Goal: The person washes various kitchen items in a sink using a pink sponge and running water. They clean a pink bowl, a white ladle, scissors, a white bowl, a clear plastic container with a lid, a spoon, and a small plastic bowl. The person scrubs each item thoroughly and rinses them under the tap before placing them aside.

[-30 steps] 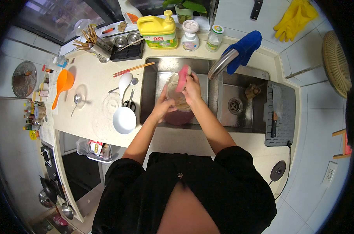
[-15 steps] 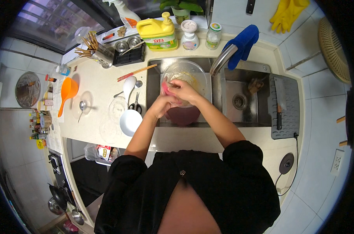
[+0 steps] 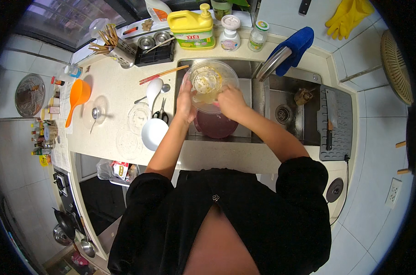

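Note:
A clear plastic bowl [image 3: 233, 75] with yellowish residue or liquid in it is held over the left sink basin [image 3: 184, 123]. My left hand [image 3: 186, 103] grips its left side, fingers along the wall. My right hand [image 3: 231, 101] is closed at the bowl's lower right, and a bit of soft pink cloth [image 3: 216, 105] shows beside its fingers; most of the cloth is hidden. Partly under the bowl, a dark red round basin [image 3: 216, 126] stands in the sink.
Left of the sink lie red-tipped chopsticks [image 3: 164, 74], a white spoon [image 3: 154, 93], black scissors [image 3: 160, 113] and a white bowl [image 3: 155, 134]. Behind stand a yellow jug [image 3: 192, 34] and a glass jar [image 3: 258, 35]. The faucet [image 3: 274, 63] carries a blue cloth. A knife [image 3: 329, 130] lies on the grey mat.
Both hands were together on the pink cloth over the bowl. Now they are apart: the left has taken the bowl's side, the right keeps the cloth. The view has shifted slightly.

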`<state>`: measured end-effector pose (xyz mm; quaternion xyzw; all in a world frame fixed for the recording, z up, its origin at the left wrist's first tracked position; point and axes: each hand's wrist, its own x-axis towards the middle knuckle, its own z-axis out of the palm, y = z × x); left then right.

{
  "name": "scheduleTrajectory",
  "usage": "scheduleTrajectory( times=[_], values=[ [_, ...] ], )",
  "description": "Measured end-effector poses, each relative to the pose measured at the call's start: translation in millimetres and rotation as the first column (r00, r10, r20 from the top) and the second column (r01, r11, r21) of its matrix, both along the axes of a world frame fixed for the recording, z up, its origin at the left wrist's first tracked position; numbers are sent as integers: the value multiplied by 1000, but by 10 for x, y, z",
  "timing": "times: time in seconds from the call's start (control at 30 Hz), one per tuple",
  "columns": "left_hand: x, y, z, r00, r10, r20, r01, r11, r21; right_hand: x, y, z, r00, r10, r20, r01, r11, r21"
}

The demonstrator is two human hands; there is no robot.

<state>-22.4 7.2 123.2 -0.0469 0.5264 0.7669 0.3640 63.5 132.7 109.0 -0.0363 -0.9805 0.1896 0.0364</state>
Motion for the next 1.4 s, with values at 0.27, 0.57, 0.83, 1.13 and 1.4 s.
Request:
scheduleTrajectory(
  times=[0.27,0.57,0.83,1.13,1.4],
  values=[
    [-99,-66,-256,989,-75,-130,56,988,-141,121,-6,-151,990,43,133,-51,997,56],
    [-74,23,-194,972,-198,-129,158,951,-267,111,215,-348,956,-75,284,-9,959,283],
    [-47,-25,-260,910,-397,-119,346,886,-310,-106,234,-90,861,317,-398,-202,931,304],
    [-180,115,-120,949,-315,-27,295,912,-285,-321,472,-273,984,-84,158,2,887,461],
    [-94,178,-531,450,-502,-738,-157,770,-619,-68,588,-151,889,-399,224,458,769,-447]
  ],
)
